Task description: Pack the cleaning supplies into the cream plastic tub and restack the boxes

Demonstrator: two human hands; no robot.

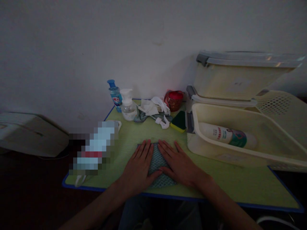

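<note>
A blue-grey textured cloth (160, 174) lies flat near the front edge of the green table. My left hand (139, 166) rests on its left side, fingers stretched forward. On the right side, my right hand (178, 163) presses down flat with its fingers apart. Both thumbs point inward and come close together over the middle of the cloth. Parts of the cloth are hidden under the palms.
Along the wall stand a blue bottle (115, 97), a clear pump bottle (129, 108), crumpled cloths (150, 108), a white spray head (163, 122), a red basket-like item (174, 100) and a green-yellow sponge (179, 122). At right, a cream bin (216, 153) holds a white bottle (225, 134).
</note>
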